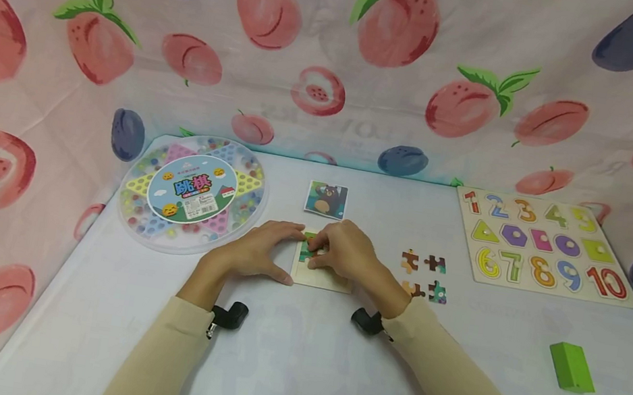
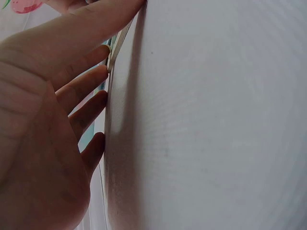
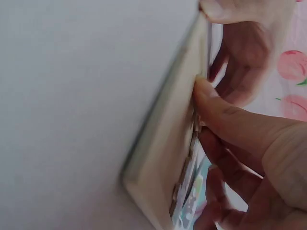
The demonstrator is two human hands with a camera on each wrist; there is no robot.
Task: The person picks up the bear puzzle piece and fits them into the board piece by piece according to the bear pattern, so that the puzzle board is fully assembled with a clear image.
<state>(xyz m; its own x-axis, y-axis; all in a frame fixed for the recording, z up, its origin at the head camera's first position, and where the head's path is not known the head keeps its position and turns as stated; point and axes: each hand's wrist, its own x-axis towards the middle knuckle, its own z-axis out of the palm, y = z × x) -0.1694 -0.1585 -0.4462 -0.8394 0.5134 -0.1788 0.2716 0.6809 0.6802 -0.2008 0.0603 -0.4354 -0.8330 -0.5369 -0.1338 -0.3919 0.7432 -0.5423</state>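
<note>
Beige cloth sleeves [image 1: 161,352] flank a pale, square wooden board [image 1: 318,278]; the left hand [image 1: 252,248], fingers spread, touches its edge; the right hand [image 1: 346,251] touches green-and-brown jigsaw pieces [image 1: 305,254] there, whether pinching I cannot tell.

A play corner, home or studio unclear: fruit-print cloth [image 1: 368,96] behind the white surface [image 1: 290,371]; number board [image 1: 528,252], marble game [image 1: 195,187], jigsaw pieces [image 1: 410,261] on it.
</note>
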